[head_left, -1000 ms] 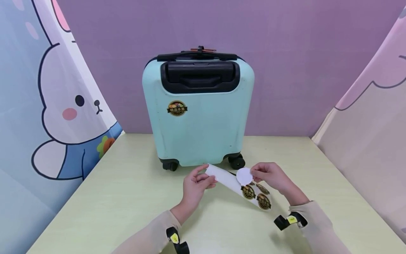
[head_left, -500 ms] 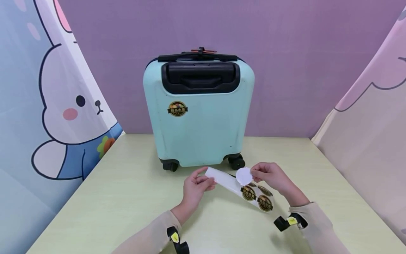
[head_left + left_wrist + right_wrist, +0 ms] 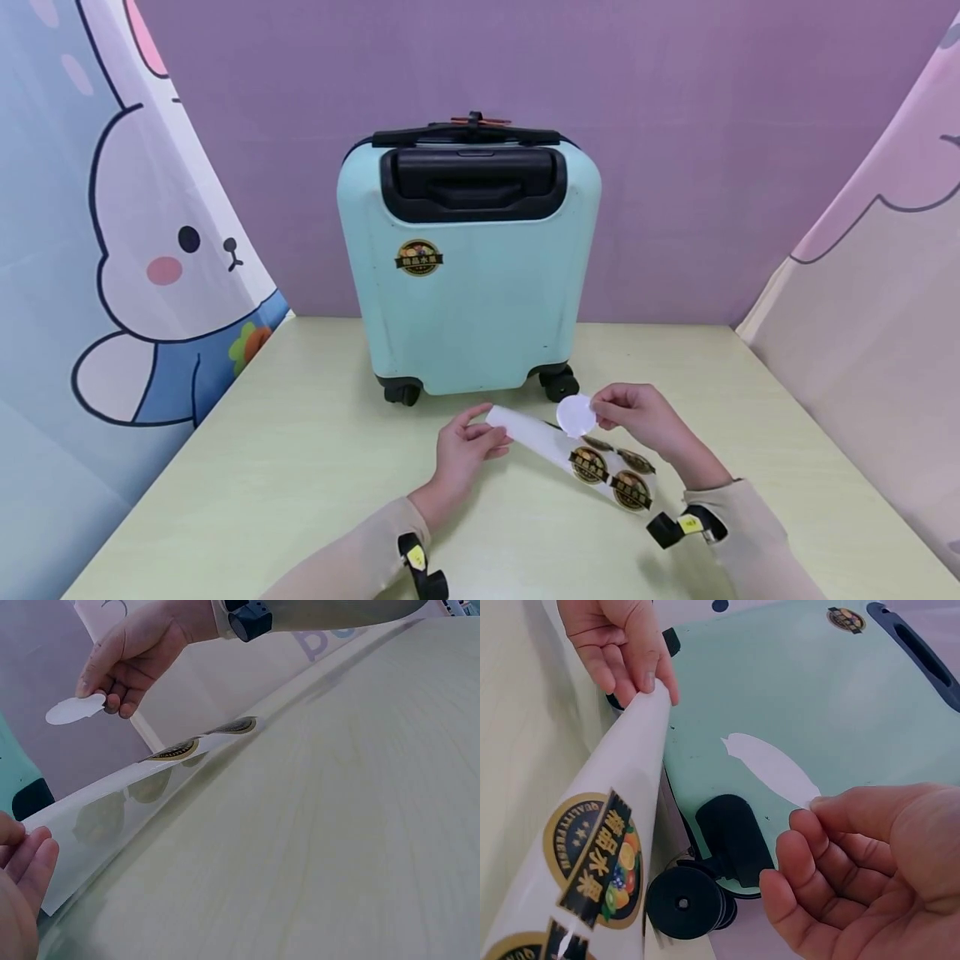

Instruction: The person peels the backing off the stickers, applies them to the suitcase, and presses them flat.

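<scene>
While the right hand [image 3: 633, 414] pinches the round white sticker [image 3: 576, 416] by its rim, the left hand [image 3: 463, 457] pinches one end of the label sheet [image 3: 534, 434], both before the suitcase [image 3: 472, 317]. As I judge it, good handling means touching only that rim, keeping any sticky face off the sheet. The head view makes sticker and sheet meet; the left wrist view shows clear air between them.
</scene>
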`<state>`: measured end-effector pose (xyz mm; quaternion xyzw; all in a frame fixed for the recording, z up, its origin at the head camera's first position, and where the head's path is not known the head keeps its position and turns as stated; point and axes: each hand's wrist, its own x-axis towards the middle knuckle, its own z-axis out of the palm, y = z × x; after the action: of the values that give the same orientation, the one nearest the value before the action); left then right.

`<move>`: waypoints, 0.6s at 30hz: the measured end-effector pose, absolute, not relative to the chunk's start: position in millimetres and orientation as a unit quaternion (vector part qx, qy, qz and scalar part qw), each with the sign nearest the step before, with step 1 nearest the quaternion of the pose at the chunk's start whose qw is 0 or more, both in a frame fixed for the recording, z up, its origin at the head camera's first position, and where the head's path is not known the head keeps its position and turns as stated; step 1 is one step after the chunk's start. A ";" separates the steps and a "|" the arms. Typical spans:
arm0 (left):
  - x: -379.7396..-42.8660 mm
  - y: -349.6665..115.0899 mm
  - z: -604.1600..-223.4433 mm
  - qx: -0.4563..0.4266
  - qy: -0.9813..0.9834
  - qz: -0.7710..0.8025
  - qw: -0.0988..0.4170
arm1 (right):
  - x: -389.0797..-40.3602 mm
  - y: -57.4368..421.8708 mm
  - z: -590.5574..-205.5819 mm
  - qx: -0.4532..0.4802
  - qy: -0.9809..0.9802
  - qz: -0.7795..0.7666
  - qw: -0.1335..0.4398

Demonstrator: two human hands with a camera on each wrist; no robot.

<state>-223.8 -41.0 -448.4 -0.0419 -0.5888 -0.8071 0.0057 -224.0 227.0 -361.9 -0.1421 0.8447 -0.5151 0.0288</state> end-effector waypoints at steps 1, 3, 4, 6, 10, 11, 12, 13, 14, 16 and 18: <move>-223.7 -41.3 -448.9 -0.039 -0.590 -0.807 0.004 | -224.0 226.6 -362.1 -0.143 0.846 -0.514 0.027; -223.5 -41.7 -449.8 -0.033 -0.591 -0.806 0.002 | -224.4 226.1 -362.8 -0.144 0.847 -0.511 0.023; -223.2 -41.9 -450.3 -0.032 -0.593 -0.805 0.001 | -224.5 225.8 -363.1 -0.145 0.848 -0.509 0.021; -223.1 -41.9 -451.1 -0.032 -0.596 -0.803 -0.002 | -225.3 225.6 -364.1 -0.146 0.851 -0.504 0.018; -223.8 -41.9 -453.7 -0.040 -0.601 -0.798 -0.006 | -226.3 225.7 -365.7 -0.144 0.855 -0.499 0.015; -224.1 -41.9 -454.4 -0.042 -0.603 -0.797 -0.006 | -226.3 225.5 -365.8 -0.142 0.855 -0.498 0.014; -224.5 -42.0 -454.9 -0.043 -0.605 -0.795 -0.008 | -226.3 225.4 -366.0 -0.141 0.856 -0.498 0.014; -224.9 -42.1 -455.7 -0.043 -0.606 -0.794 -0.009 | -226.3 225.1 -365.9 -0.140 0.856 -0.498 0.013; -225.4 -42.3 -456.3 -0.043 -0.607 -0.793 -0.011 | -226.1 225.0 -365.5 -0.141 0.855 -0.498 0.013; -226.6 -42.7 -457.6 -0.041 -0.608 -0.793 -0.015 | -225.4 224.4 -364.4 -0.142 0.855 -0.498 0.013; -227.6 -42.9 -458.2 -0.036 -0.608 -0.793 -0.021 | -224.4 223.7 -363.0 -0.143 0.855 -0.499 0.013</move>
<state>-227.6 -42.9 -458.2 -0.0356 -0.6076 -0.7932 -0.0213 -224.4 223.7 -363.0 -0.1433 0.8549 -0.4985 0.0127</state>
